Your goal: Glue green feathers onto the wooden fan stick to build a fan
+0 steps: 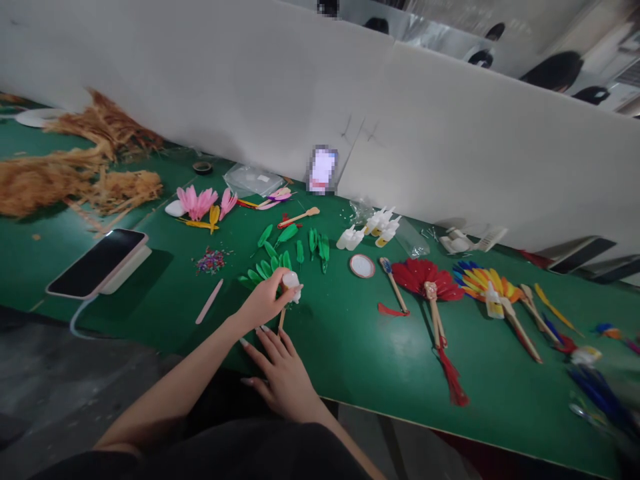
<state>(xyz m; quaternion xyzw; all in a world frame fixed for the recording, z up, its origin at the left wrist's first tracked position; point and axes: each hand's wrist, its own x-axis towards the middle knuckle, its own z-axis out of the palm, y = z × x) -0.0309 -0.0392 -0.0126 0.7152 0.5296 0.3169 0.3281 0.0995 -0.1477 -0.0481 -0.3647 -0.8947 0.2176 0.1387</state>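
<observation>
My left hand (267,293) is closed around a small white glue bottle (291,283), tilted over the base of a fan of green feathers (265,267). A wooden handle (282,320) runs down from that base towards me. My right hand (285,370) lies palm down at the handle's lower end, its fingers stretched out and spread on the table. Whether its fingertips press on the handle I cannot tell. Several loose green feathers (320,247) lie just beyond the fan. The glue nozzle's tip is hard to make out.
The green table (340,353) holds a red feather fan (427,280), a multicoloured feather fan (487,283), several white glue bottles (383,223), a round dish (362,266), colourful beads (210,261), pink feathers (197,202), a phone (97,263) on a stand and brown fibre (100,133). A white partition (225,87) stands behind.
</observation>
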